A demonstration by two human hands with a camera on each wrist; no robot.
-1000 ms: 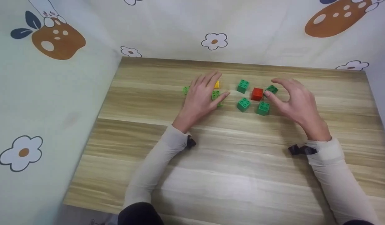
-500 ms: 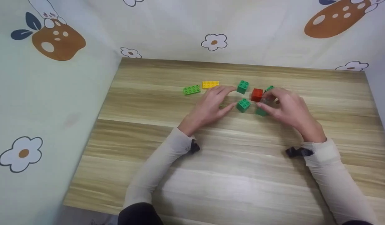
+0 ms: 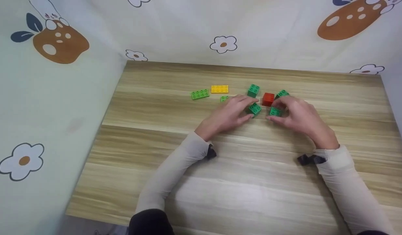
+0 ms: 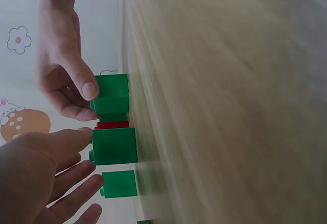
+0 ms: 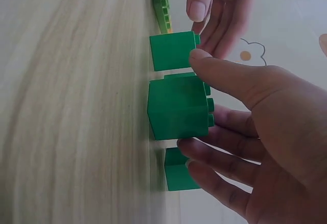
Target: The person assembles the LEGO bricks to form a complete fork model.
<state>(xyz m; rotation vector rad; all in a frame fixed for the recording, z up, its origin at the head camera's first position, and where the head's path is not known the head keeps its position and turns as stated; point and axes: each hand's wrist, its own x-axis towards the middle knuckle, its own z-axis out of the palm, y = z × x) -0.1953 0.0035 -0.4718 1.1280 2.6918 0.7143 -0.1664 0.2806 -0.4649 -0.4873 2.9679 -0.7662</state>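
In the head view my left hand (image 3: 228,112) reaches around a green brick (image 3: 255,109), index finger behind it and thumb in front. The left wrist view shows that hand's thumb at the stud side of the green block (image 4: 115,146), the other fingers spread. My right hand (image 3: 302,117) straddles another green brick (image 3: 275,111), also seen as a green block (image 5: 179,109) in the right wrist view. There its thumb lies above the block and its fingertips below, without a clear pinch. Behind stand a red brick (image 3: 268,99) and two more green bricks, one a back-left brick (image 3: 253,90).
On the wooden table (image 3: 220,182), left of the green bricks, lie a flat yellow brick (image 3: 219,89) and a flat lime brick (image 3: 200,94). A lime brick (image 3: 224,98) is partly hidden behind my left hand. A printed cloth wall (image 3: 174,32) borders the table's back edge.
My left hand has moved right, from over the lime bricks to the front-left green brick. My right hand has come down and left from the back-right green brick to the front-right one.
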